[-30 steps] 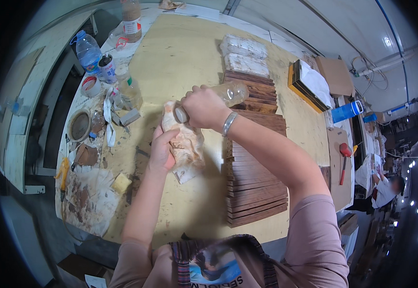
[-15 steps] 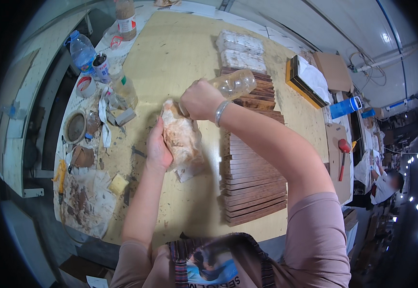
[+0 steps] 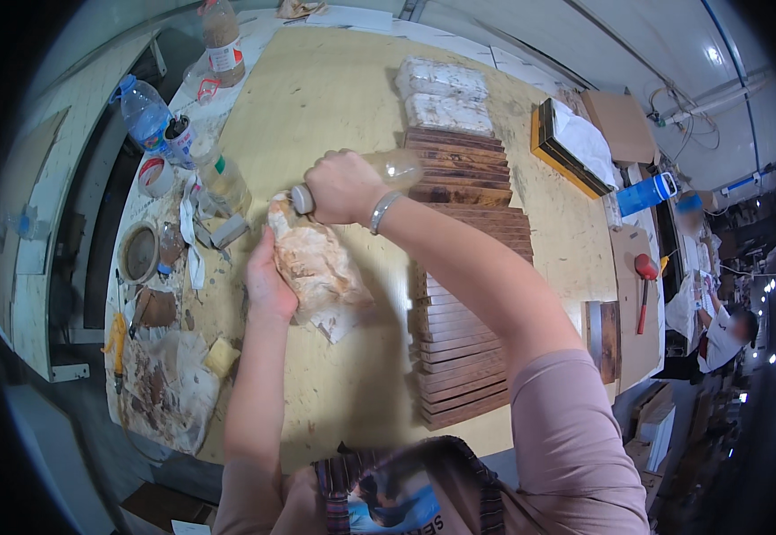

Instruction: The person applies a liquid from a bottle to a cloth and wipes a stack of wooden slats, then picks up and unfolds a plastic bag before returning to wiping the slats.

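My left hand (image 3: 270, 281) is wrapped round the left side of a stained whitish cloth (image 3: 321, 263), held above the tabletop. In my right hand (image 3: 343, 187) is a clear plastic bottle (image 3: 395, 168), gripped near its neck and lying almost level. Its pale cap end points left and down at the cloth's upper edge. Whether the cap touches the cloth, I cannot tell. To the right of the cloth, dark brown wooden strips (image 3: 463, 312) lie side by side in a long row. Two white wrapped bundles (image 3: 446, 94) rest beyond them.
Along the left edge stand a blue-tinted water bottle (image 3: 145, 111), a tape roll (image 3: 155, 176), a round bowl (image 3: 140, 250) and a stained rag (image 3: 169, 383). At right are a black-and-yellow box (image 3: 570, 152), a blue bottle (image 3: 644, 194) and a red mallet (image 3: 644, 267). Another person (image 3: 726, 339) is far right.
Both hands have shifted left with the cloth and the bottle. The bottle's cap, hidden by my right hand before, now shows beside the cloth.
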